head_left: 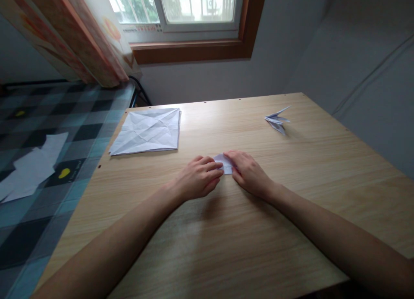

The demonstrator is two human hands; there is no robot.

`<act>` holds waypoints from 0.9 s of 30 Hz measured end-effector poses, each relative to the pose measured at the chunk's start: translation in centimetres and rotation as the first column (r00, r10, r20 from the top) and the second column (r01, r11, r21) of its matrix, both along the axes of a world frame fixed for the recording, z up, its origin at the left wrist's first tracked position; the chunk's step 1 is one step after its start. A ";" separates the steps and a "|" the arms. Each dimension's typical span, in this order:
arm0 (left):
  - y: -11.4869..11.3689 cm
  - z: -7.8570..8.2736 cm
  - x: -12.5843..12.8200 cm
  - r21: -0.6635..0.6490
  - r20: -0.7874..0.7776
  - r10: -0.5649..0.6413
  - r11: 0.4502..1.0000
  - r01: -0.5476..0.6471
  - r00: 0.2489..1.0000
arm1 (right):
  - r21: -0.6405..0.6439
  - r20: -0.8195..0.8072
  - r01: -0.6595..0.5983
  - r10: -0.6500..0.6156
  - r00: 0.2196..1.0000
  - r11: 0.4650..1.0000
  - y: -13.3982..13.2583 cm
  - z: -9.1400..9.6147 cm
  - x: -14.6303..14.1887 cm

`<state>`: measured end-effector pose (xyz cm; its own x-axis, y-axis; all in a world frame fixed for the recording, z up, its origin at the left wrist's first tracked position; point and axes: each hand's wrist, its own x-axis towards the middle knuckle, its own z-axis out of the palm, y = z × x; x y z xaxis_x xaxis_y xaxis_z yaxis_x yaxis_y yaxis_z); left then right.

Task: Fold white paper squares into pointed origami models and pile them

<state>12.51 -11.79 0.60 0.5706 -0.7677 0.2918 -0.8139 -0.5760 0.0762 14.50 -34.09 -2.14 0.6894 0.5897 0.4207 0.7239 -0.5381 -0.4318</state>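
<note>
Pale wood-grain counter (pixel 207 130): small folded white paper (pixel 227 166) lay between left hand (pixel 201 176) and right hand (pixel 251 173), fingers of both closed upon its sides.

The table (pixel 323 161) looks like smooth wood with a soft sheen toward the window. The sheets (pixel 147 130) are matt paper, creased all over, and the little folded piece (pixel 227 168) is matt paper too. Curtain (pixel 87 31) and bedspread (pixel 89 132)? Cloth, pretty matt.

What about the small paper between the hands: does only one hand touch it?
No, the left hand and the right hand both touch the small paper.
</note>
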 end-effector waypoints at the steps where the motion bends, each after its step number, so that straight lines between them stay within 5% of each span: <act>1: 0.0 0.0 0.0 0.004 0.005 0.002 1.000 -0.002 1.000 | 0.002 0.002 0.005 -0.005 1.000 1.000 0.0 0.0 0.0; 27: 0.0 0.2 0.0 0.028 -0.083 0.052 0.998 -0.050 0.995 | 0.013 -0.080 0.082 -0.081 0.994 0.997 -0.1 0.2 0.0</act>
